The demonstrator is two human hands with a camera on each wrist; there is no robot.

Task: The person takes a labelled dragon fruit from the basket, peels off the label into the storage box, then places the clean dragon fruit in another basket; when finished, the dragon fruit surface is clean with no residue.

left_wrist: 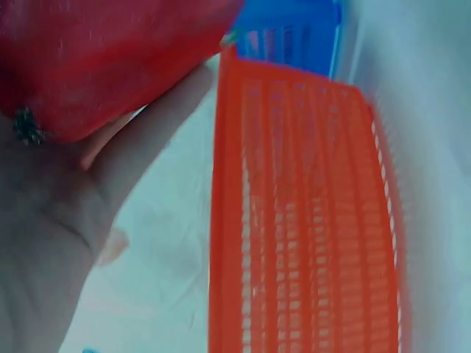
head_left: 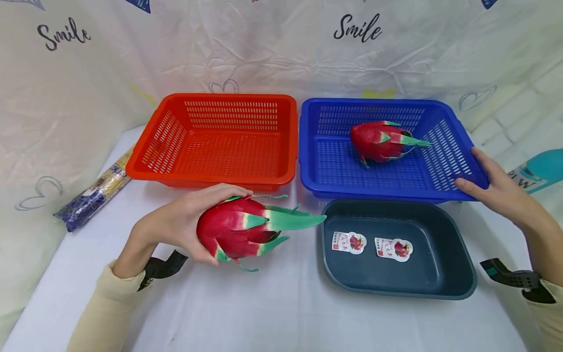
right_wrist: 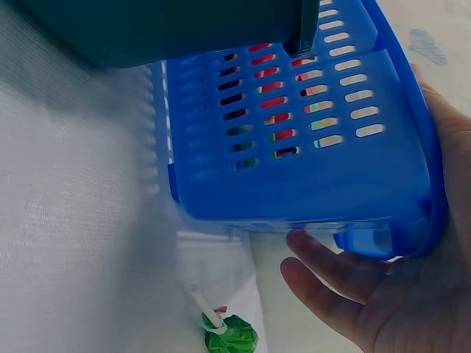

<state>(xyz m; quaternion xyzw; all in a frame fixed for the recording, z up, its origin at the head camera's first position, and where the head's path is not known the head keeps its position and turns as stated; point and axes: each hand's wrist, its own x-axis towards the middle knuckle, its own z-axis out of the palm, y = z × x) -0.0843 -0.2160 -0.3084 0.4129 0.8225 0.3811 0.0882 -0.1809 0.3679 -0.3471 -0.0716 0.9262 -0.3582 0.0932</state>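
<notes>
My left hand (head_left: pixel 189 220) grips a red dragon fruit (head_left: pixel 230 227) with green-tipped scales, held over the table in front of the red basket (head_left: pixel 211 182). The left wrist view shows the fruit (left_wrist: pixel 110 59) against the palm, and the fingers partly hidden behind it. At the far right, my right hand (head_left: pixel 506 188) holds the blue basket (head_left: pixel 374 191) by its right rim near the front corner, the thumb over the edge. Seen in the right wrist view, some fingers (right_wrist: pixel 324 279) are below the rim. Inside the blue basket lies another dragon fruit (head_left: pixel 378 142).
A dark grey-blue tub (head_left: pixel 422 288) stands before the blue basket, with two dragon fruit stickers (head_left: pixel 349 243) in it. Left of the red basket lies a clear-and-blue packet (head_left: pixel 98 193). A turquoise bottle (head_left: pixel 541 168) is at the right edge. A patterned sheet (head_left: pixel 281 54) hangs behind.
</notes>
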